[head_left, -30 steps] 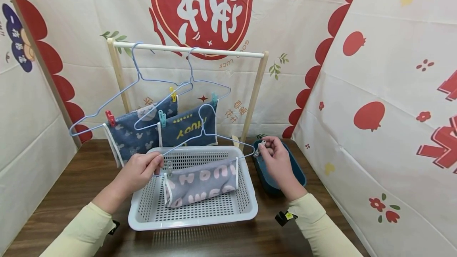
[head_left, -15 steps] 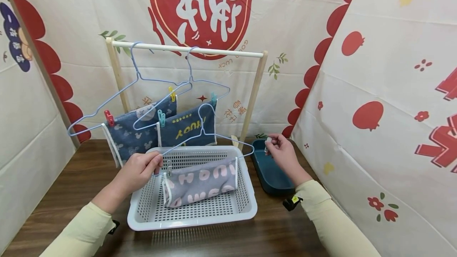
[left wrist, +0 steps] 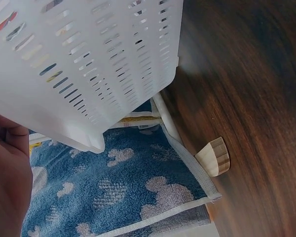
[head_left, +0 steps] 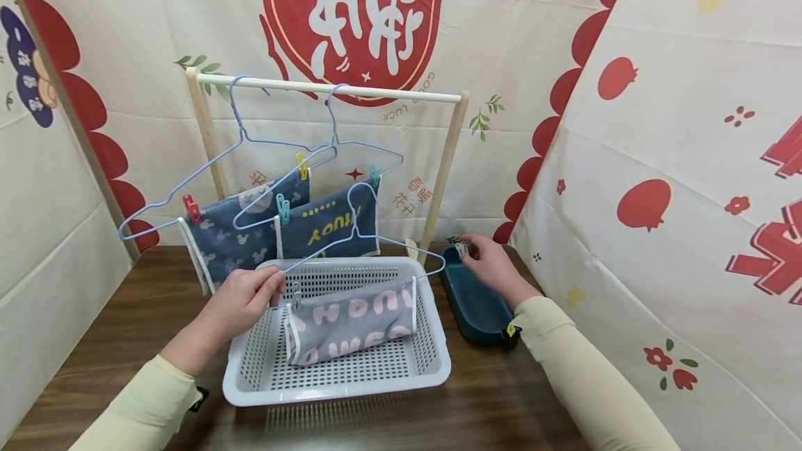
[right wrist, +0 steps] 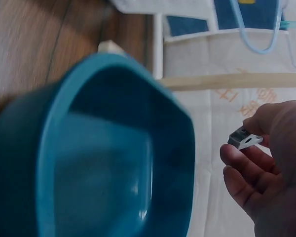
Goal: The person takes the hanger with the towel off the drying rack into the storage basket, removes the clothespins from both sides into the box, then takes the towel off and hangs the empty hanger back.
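Note:
My left hand (head_left: 249, 298) grips the left end of a blue wire hanger (head_left: 355, 232) over the white basket. From that hanger hangs a grey-purple towel (head_left: 357, 319) with pale pink letters, and a grey clothespin (head_left: 297, 296) clips its left corner. My right hand (head_left: 491, 266) pinches another grey clothespin (right wrist: 244, 139) between thumb and fingers, above the far end of a dark teal bin (head_left: 479, 305). In the right wrist view the bin's visible inside holds nothing.
Behind the white perforated basket (head_left: 338, 393) stands a wooden rack (head_left: 332, 88). Two blue hangers hang on it, carrying a mouse-print towel (head_left: 238, 242) and a navy towel (head_left: 328, 221) held by coloured clothespins. Printed cloth walls (head_left: 626, 124) close in the table's back and sides.
My right hand has moved right, away from the hanger's end, to over the teal bin, still pinching the grey clothespin. The left hand, hanger and hanging towel have stayed almost still.

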`<control>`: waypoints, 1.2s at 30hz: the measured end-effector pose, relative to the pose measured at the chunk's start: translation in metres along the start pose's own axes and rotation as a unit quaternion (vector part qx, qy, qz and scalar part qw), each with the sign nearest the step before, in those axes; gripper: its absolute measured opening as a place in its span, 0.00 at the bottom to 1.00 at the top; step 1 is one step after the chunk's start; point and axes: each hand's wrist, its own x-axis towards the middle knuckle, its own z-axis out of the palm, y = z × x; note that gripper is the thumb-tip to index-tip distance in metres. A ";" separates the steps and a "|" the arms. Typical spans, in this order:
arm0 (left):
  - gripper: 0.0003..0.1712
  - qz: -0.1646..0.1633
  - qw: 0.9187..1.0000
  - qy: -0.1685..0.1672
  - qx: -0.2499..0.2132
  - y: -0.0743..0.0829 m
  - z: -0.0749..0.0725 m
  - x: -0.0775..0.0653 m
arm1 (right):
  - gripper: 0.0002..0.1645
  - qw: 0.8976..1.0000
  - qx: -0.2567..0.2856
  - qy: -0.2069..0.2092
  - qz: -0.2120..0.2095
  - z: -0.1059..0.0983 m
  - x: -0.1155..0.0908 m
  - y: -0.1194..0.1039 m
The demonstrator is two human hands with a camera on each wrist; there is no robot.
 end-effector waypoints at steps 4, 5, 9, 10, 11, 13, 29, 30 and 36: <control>0.16 -0.001 1.000 0.000 0.000 0.000 0.000 0.000 | 0.28 0.999 -0.035 -0.025 -0.022 0.005 0.006 0.004; 0.16 -0.001 1.000 0.000 0.001 0.000 0.000 0.000 | 0.29 0.998 -0.045 -0.032 -0.023 0.007 0.008 0.005; 0.16 -0.001 1.000 0.001 0.002 0.001 0.000 0.000 | 0.29 0.995 -0.081 -0.062 -0.011 0.012 0.013 0.011; 0.16 -0.001 1.000 0.001 0.002 0.001 0.000 0.000 | 0.29 0.994 -0.090 -0.069 -0.007 0.014 0.014 0.012; 0.16 -0.001 1.000 0.001 0.003 0.001 0.000 0.000 | 0.29 0.993 -0.095 -0.075 -0.003 0.015 0.016 0.013; 0.17 -0.002 1.000 0.000 0.004 0.001 0.000 0.000 | 0.28 0.990 -0.108 -0.088 -0.002 0.018 0.018 0.015; 0.17 -0.007 1.000 -0.001 0.003 0.000 0.001 0.000 | 0.06 0.969 -0.179 -0.169 0.014 0.033 0.035 0.019; 0.16 -0.006 1.000 -0.001 0.003 0.000 0.001 0.000 | 0.06 0.969 -0.180 -0.171 0.016 0.034 0.036 0.020; 0.17 0.000 1.000 0.001 0.002 0.000 0.000 0.000 | 0.04 0.962 -0.203 -0.181 0.014 0.037 0.040 0.027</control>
